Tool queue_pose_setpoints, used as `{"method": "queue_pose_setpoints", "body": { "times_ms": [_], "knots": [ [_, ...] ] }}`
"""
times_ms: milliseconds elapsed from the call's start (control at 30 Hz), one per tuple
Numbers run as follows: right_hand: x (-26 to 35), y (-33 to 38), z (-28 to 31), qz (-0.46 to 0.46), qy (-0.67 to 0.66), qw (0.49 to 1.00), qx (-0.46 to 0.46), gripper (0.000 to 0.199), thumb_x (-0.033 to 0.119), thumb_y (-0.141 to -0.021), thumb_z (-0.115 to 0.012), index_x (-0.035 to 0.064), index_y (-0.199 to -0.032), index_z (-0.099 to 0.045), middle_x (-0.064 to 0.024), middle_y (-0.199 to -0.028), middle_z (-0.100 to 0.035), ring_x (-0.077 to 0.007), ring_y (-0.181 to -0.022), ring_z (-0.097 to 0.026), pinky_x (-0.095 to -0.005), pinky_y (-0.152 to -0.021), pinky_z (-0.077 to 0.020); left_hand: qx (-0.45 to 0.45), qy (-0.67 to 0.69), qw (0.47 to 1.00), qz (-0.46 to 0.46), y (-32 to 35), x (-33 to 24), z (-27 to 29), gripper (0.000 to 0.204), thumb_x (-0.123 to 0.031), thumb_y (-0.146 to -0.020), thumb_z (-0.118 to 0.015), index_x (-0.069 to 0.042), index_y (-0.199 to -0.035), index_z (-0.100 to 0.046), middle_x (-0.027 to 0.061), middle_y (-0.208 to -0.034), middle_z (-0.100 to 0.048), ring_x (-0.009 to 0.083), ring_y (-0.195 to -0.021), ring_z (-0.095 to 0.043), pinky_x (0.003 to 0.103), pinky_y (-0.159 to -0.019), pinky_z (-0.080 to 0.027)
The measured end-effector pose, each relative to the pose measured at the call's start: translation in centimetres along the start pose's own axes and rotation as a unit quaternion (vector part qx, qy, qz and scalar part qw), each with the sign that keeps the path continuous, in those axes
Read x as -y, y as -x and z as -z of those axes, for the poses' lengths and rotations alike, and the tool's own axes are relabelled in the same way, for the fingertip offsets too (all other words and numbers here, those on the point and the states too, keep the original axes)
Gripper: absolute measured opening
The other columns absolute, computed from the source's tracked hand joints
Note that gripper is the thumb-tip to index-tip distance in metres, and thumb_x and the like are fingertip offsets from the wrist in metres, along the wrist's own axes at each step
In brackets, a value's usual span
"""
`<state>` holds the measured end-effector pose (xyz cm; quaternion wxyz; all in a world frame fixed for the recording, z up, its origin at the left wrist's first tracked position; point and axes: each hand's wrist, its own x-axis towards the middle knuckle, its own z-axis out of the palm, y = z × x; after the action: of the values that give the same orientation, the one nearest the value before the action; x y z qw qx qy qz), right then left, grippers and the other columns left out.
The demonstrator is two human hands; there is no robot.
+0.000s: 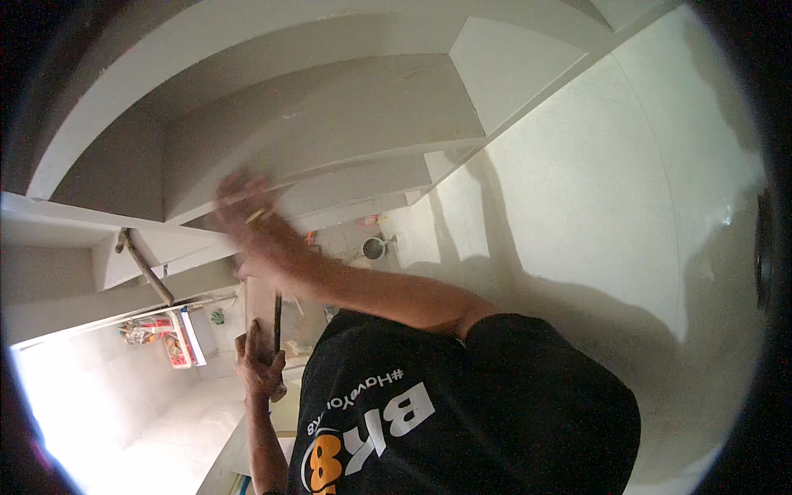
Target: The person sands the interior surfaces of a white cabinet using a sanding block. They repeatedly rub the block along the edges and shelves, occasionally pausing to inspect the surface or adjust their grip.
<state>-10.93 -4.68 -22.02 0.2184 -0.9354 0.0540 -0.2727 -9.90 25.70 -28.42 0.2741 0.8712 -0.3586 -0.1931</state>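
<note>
My right hand (247, 202), smeared by motion, is raised at the edge of the pale curved shelf (322, 95) in front of me. A small yellowish streak shows at it, too blurred to name. Lower down, my left hand (260, 363) is closed around a long, flat, pale piece (262, 305) with a dark strip (278, 322) along its right side. A rounded brown end (279, 391) pokes out below the fingers; the grip is partly hidden. To the left, a brown stick-like tool (147, 268) with a knobbed end leans across the lower ledge.
A grey pot (374, 247) with a dark inside stands lower down, near small red items (369, 220). A red and white container (177, 346) with mixed things sits at the left, close to a green object (218, 316). A pale wall (569, 198) with shadows rises on the right.
</note>
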Motion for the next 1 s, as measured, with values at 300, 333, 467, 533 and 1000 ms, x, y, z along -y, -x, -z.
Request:
{"method": "queue_pose_setpoints", "body": {
  "times_ms": [300,333,467,533,1000],
  "knots": [
    [-8.7,4.2,7.7,-0.164,0.011,0.973,-0.161,0.083,0.036,-0.095,-0.073,0.0024,-0.159,-0.032,-0.0251,-0.165,-0.027,-0.0449,-0.153,-0.024,-0.0582,-0.126,-0.0117,0.045,0.081,0.988,0.124,2.7,1.6,-2.1,0.087,-0.017,-0.071,-0.081,-0.017,-0.152,-0.05,0.0169,-0.127,-0.059,0.0394,-0.11,-0.065,0.048,-0.096,-0.055],
    [-11.0,5.0,11.2,-0.21,0.167,0.95,-0.161,0.081,0.04,-0.099,-0.068,0.0,-0.159,-0.03,-0.0257,-0.166,-0.026,-0.0438,-0.154,-0.023,-0.0591,-0.126,-0.0118,0.042,0.076,0.991,0.106,2.3,1.9,-2.6,0.087,-0.018,-0.071,-0.081,-0.017,-0.152,-0.05,0.0174,-0.127,-0.059,0.0395,-0.111,-0.065,0.048,-0.098,-0.054],
    [-8.8,5.5,12.6,-0.215,0.302,0.929,-0.009,0.088,0.046,-0.095,-0.067,-0.004,-0.157,-0.031,-0.0267,-0.164,-0.029,-0.044,-0.154,-0.023,-0.0632,-0.124,-0.0133,0.055,0.042,0.991,0.113,0.9,1.2,-2.1,0.086,-0.023,-0.073,-0.082,-0.017,-0.152,-0.049,0.0192,-0.127,-0.06,0.0414,-0.112,-0.064,0.048,-0.098,-0.053],
    [-4.8,2.9,9.3,-0.159,0.242,0.955,0.059,0.096,0.045,-0.091,-0.073,-0.0036,-0.159,-0.026,-0.0259,-0.166,-0.024,-0.0422,-0.156,-0.02,-0.0602,-0.126,-0.0104,0.057,0.031,0.994,0.085,-0.1,1.6,-1.6,0.086,-0.025,-0.073,-0.082,-0.017,-0.152,-0.049,0.0197,-0.127,-0.06,0.0423,-0.112,-0.064,0.048,-0.097,-0.054],
    [1.0,-4.9,-0.7,0.26,-0.018,0.937,0.231,0.045,0.026,-0.095,-0.071,0.0085,-0.135,-0.06,-0.0155,-0.148,-0.055,-0.0311,-0.143,-0.046,-0.0592,-0.125,-0.0191,-0.114,0.114,0.968,0.191,4.1,3.3,-1.9,0.088,-0.023,-0.07,-0.085,-0.017,-0.151,-0.052,0.019,-0.126,-0.058,0.0376,-0.109,-0.063,0.046,-0.092,-0.053]
  ]
}}
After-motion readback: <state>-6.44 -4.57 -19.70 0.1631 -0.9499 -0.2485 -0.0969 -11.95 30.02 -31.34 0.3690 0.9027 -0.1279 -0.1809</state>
